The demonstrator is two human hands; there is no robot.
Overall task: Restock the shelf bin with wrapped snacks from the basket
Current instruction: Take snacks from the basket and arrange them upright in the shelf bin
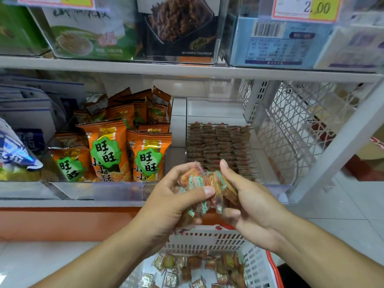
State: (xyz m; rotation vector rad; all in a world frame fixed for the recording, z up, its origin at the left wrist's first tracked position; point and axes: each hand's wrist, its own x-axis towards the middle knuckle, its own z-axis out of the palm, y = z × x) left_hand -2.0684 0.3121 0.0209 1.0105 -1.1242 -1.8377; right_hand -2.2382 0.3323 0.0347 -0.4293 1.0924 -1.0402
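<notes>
I see only two bare forearms and two bare hands. The left hand (pixel 172 196) and the right hand (pixel 249 200) wear no glove, no ring and no watch. Behind each hand the wrist and forearm are uncovered, with no sleeve up to the picture's edge. The fingernails look short and plain.

Both hands (pixel 174 196) (pixel 249 200) together (fingers (pixel 225 169) seemingly curled)
</notes>
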